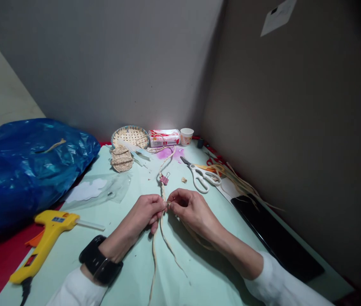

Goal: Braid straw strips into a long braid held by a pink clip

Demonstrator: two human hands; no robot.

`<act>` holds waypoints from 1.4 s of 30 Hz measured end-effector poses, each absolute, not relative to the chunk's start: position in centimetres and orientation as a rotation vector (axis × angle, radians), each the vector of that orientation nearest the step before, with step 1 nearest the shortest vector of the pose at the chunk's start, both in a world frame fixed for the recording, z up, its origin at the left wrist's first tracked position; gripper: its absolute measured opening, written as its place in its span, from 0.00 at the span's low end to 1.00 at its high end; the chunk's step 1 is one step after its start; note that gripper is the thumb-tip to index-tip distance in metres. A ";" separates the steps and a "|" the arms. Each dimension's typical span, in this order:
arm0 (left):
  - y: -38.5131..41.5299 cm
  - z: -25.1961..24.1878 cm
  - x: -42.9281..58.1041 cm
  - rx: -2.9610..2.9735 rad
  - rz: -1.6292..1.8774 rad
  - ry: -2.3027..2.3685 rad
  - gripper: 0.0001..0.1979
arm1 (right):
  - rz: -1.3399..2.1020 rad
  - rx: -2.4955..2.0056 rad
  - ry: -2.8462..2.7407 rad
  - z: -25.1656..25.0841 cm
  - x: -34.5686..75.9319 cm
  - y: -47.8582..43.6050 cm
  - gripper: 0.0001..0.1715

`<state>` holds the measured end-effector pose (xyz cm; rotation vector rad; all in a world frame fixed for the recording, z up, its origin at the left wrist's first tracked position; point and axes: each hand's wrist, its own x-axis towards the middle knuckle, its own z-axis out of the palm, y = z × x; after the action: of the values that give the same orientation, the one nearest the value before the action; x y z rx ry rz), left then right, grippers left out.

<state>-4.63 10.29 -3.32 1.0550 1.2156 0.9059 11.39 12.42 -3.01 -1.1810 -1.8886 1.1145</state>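
Thumb and forefinger of the left hand (150, 208) pinch the braid (163, 192) at its near end, its other fingers curled beneath; those of the right hand (196, 210) grasp a strand there, the fingertips of both hands almost meeting. The braid lies at mid-worktop (136, 272), running toward the far edge, and two loose strands (154, 259) trail from it toward the near edge. A pink clip (164, 180) sits on the braid just beyond the hands, with a small scrap (184, 180) to its right, then white scissors (201, 178) nearer the right edge. Along that edge lies a black slab (276, 238). Left of the clip are a clear pouch (117, 191) and a woven piece (122, 160). A yellow glue gun (45, 238) and a blue bag (34, 165) lie at the left edge. A basket (130, 138) stands near the far left corner, a packet (164, 139) beside it, and a cup (187, 137) near the far right corner.
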 end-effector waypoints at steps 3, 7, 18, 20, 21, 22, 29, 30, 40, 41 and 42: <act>10.4 -3.3 -4.7 1.057 0.909 1.197 0.09 | 1.097 -1.188 -1.875 -2.8 11.3 12.0 0.08; 10.4 -3.3 -4.8 1.063 0.893 1.155 0.10 | 1.053 -1.196 -1.856 -2.7 11.2 11.5 0.09; 10.1 -3.1 -4.9 1.091 0.875 1.089 0.11 | 1.369 -1.191 -1.629 -3.0 11.2 11.6 0.06; 10.1 -3.1 -4.9 1.077 0.873 1.089 0.11 | 1.419 -1.181 -1.609 -3.2 11.2 11.8 0.06; 10.1 -3.1 -4.9 1.075 0.877 1.091 0.10 | 1.429 -1.175 -1.612 -3.2 11.3 11.9 0.06; 10.1 -3.1 -4.9 1.075 0.886 1.092 0.10 | 1.432 -1.169 -1.625 -3.1 11.4 11.9 0.06; 10.1 -3.1 -4.8 1.060 0.918 1.096 0.10 | 1.789 -0.999 -1.464 -1.6 11.8 11.6 0.08; 10.1 -3.0 -4.8 1.060 0.917 1.097 0.10 | 1.876 -0.993 -1.397 -1.5 11.7 11.5 0.08; 9.9 -2.8 -4.2 1.081 0.925 1.172 0.09 | 1.048 -1.169 -2.145 -2.3 12.0 12.3 0.08; 9.8 -2.8 -4.1 1.084 0.928 1.182 0.09 | 0.917 -1.190 -2.187 -2.3 11.9 12.0 0.08; 9.8 -2.8 -4.1 1.086 0.931 1.189 0.10 | 0.832 -1.213 -2.207 -2.2 11.8 11.8 0.09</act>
<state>-4.10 9.80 -2.83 1.0858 1.1891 0.9309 11.81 11.75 -2.23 -1.2129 -2.2075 0.8315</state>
